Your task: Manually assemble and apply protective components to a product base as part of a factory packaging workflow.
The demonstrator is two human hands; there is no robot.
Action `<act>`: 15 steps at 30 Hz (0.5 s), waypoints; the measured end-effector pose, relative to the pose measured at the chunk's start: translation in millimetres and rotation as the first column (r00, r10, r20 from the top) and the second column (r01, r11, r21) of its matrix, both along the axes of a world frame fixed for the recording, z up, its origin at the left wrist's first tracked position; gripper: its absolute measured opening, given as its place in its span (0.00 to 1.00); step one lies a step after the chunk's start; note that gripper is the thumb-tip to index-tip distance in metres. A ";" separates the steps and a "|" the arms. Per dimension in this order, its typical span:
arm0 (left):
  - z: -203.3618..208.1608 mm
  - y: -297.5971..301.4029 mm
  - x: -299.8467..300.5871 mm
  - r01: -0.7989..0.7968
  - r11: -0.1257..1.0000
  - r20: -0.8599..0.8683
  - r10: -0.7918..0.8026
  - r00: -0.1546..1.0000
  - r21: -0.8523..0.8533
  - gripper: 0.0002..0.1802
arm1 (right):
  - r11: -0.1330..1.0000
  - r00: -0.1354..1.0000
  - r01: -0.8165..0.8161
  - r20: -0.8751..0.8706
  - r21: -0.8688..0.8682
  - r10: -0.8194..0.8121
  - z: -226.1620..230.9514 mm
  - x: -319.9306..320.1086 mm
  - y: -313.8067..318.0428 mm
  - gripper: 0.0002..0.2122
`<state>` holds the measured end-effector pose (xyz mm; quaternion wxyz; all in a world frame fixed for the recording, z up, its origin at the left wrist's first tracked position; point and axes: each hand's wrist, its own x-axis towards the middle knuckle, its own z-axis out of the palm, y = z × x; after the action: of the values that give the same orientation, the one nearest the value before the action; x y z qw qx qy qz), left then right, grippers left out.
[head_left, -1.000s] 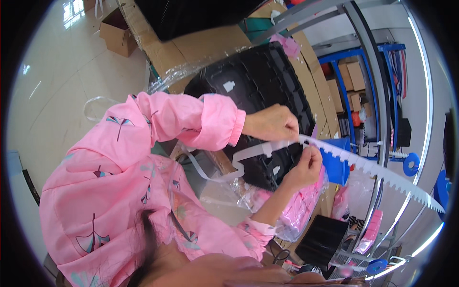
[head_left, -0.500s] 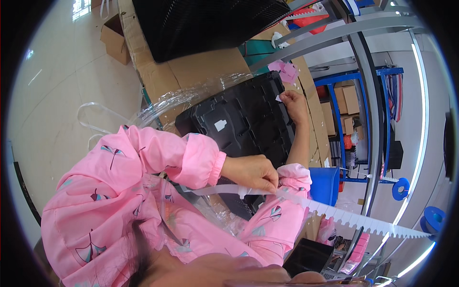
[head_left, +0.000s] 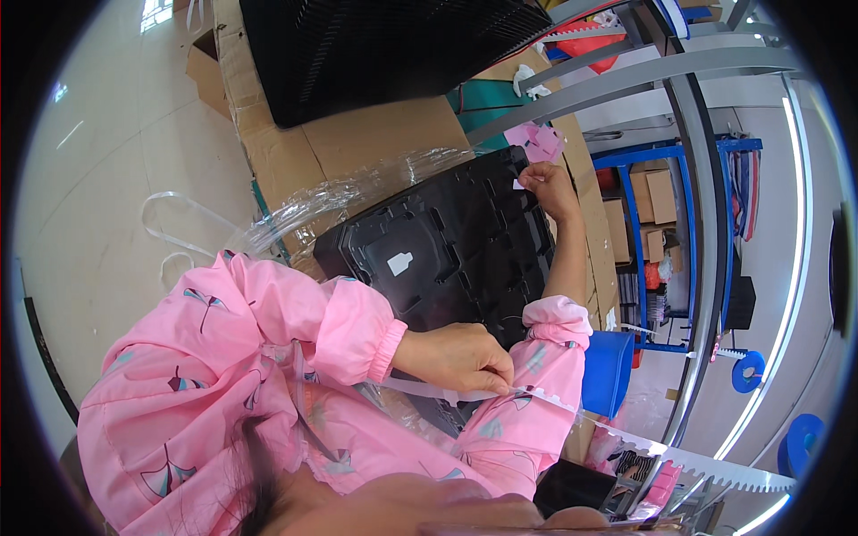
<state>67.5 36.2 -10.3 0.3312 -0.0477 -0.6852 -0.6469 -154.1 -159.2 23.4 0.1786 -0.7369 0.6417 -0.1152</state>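
A black moulded plastic tray lies tilted on the bench, with a white bottle-shaped sticker on its face. At its upper right corner, my right hand pinches a small white sticker close against the plastic; I cannot tell whether it is stuck down. My left hand is closed near the tray's lower edge, thumb and fingers gripping a white sticker strip with toothed edges. That strip runs on past my right sleeve to the lower right.
Clear plastic wrap lies along the tray's far left side. Behind it are brown cardboard and a large black ribbed panel. Pink paper pieces sit beyond my right hand. A blue bin and grey metal frame stand rightward.
My left hand has moved lower with the strip, which hangs lower at the right. My right hand stays at the tray's corner with the small sticker. The view has shifted slightly.
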 end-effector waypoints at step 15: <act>0.3 2.2 1.4 -0.039 0.999 0.028 0.039 0.999 -0.006 0.09 | 0.978 0.990 -0.076 -0.127 -0.194 0.052 -18.3 7.1 5.3 0.07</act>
<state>68.9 38.5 -10.0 0.3340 -0.0261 -0.6923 -0.6391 -147.0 -153.9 5.1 0.0686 -0.7771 0.6125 -0.1276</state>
